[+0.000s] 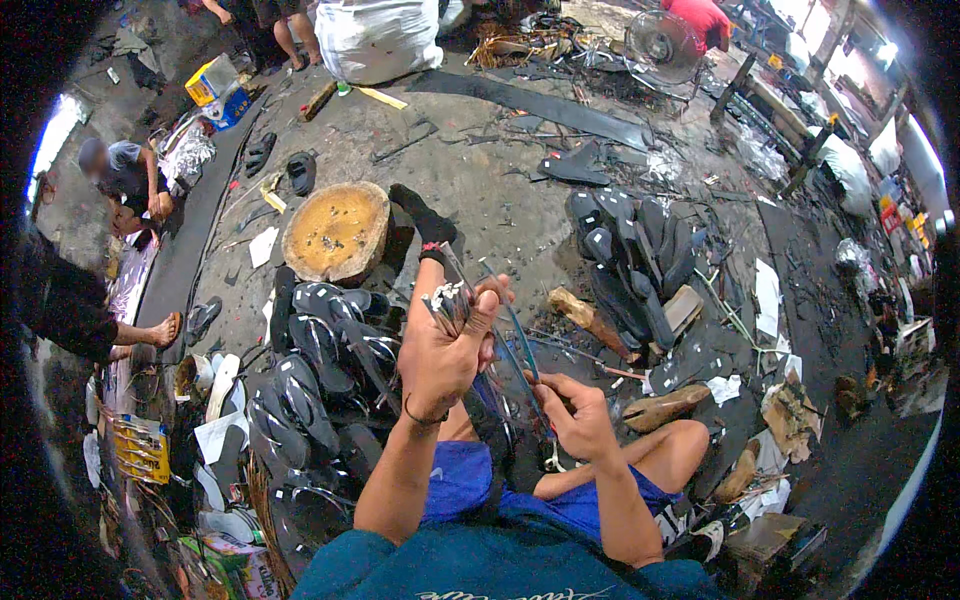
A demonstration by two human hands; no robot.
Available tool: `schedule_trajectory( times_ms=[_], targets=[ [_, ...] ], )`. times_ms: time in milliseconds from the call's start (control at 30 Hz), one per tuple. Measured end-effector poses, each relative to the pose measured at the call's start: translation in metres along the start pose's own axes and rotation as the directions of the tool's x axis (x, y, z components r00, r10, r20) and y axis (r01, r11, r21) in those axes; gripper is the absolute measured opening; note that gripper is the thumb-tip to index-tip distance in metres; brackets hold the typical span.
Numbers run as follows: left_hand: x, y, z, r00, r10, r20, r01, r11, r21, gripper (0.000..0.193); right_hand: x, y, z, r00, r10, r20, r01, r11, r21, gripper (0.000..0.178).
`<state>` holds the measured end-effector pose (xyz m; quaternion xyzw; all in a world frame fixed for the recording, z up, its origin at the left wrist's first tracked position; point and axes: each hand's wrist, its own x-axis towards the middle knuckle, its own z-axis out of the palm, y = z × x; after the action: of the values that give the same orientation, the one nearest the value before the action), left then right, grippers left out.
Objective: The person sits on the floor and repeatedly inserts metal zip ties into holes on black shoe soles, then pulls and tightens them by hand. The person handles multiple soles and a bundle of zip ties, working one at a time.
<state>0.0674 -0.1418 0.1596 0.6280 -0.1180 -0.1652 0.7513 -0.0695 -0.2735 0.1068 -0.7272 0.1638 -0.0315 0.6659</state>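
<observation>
Gripping a bundle of thin dark rubber sandal straps (450, 300) in our left hand (445, 350), our right hand (578, 415) is pinching one blue-edged strap (520, 345), which may slip loose.

stump (337, 230) btwn sandal piles (315, 370), (630, 250)

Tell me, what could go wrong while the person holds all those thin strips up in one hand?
The left hand grips a whole bundle of thin strips raised high, so some could slip out and scatter among the piled black sandals. The right hand pinches one long blue strip close to the bundle, so it might snag or tangle. The floor is thick with scraps, so a dropped strip may be hard to find.
</observation>
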Motion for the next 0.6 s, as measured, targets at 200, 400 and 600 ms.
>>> schedule_trajectory(
  times_ms=[200, 400, 600],
  targets=[
    [-0.012, 0.017, -0.009, 0.972, -0.014, -0.236, -0.017, 0.992, -0.128, 0.03, -0.004, 0.027, -0.043, 0.893, 0.006, -0.451, 0.265, 0.801, 0.537, 0.027],
    [-0.014, 0.025, -0.059, 0.944, 0.167, -0.284, -0.21, 0.969, -0.13, 0.035, -0.023, 0.098, -0.163, 0.521, 0.271, -0.81, 0.378, 0.777, 0.503, 0.029],
    [-0.011, 0.044, -0.079, 0.882, 0.244, -0.403, -0.293, 0.954, -0.064, 0.037, -0.049, 0.132, -0.261, 0.189, 0.107, -0.976, 0.256, 0.954, 0.154, 0.027]
  ],
)
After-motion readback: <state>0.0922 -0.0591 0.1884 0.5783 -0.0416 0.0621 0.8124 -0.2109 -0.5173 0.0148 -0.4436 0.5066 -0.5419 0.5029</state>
